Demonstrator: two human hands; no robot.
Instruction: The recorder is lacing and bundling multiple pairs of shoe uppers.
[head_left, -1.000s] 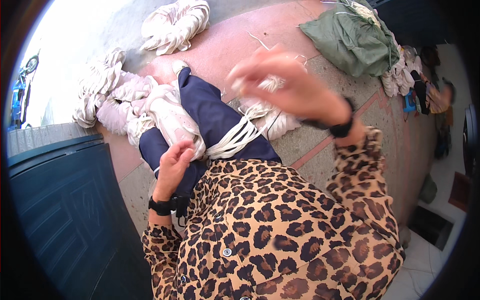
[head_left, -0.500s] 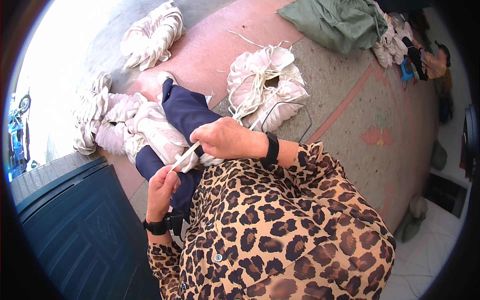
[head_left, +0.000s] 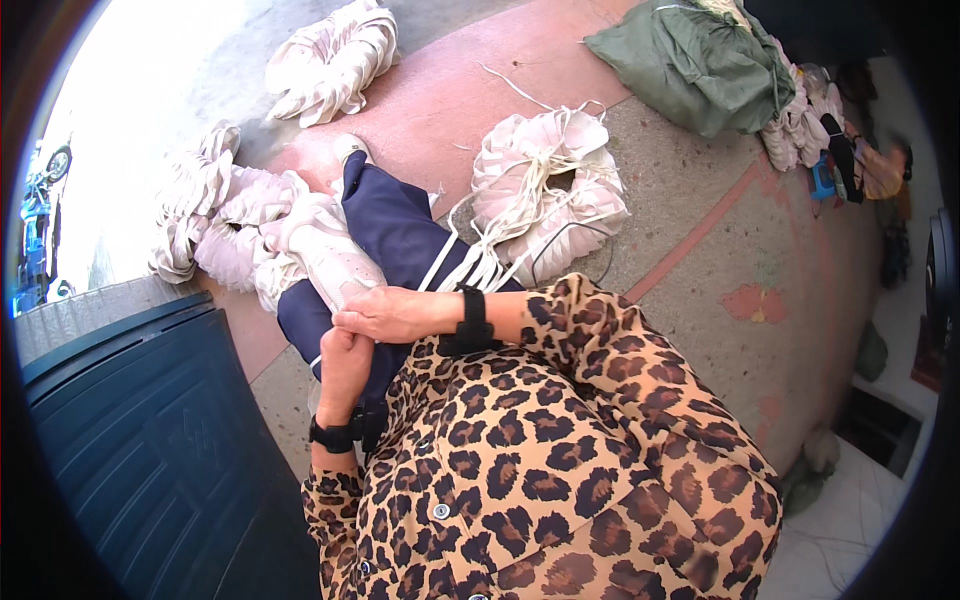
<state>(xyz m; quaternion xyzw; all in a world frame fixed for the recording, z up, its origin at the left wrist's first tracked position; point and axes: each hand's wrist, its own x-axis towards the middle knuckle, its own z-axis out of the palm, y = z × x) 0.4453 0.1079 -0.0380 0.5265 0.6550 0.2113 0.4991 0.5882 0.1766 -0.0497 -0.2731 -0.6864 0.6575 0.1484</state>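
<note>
My hands meet over my lap, fingers closed and touching. My left hand [head_left: 345, 368] is below, pinched on a white lace [head_left: 316, 368], a strip of which shows beside its wrist. Against it from the right comes my right hand [head_left: 395, 315], closed at the same spot; its fingertips and most of the lace are hidden. Just beyond them, a pale mesh piece like a shoe upper [head_left: 325, 255] lies across my legs. Several loose white laces [head_left: 480, 268] drape over my right thigh from a ring-shaped bundle of pale pieces [head_left: 500, 165].
More pale bundles lie at the left [head_left: 240, 215] and farther off [head_left: 340, 60]. A dark blue panelled box [head_left: 150, 430] stands at my left. Far right are a green sack [head_left: 690, 65], more pale pieces and another person [head_left: 880, 175], partly blurred. A thin dark wire loop [head_left: 575, 240] is by the bundle.
My right hand has come down to my left, closing the gap where the lace was stretched between them. The laces over my thigh now show. The whole view has shifted slightly.
</note>
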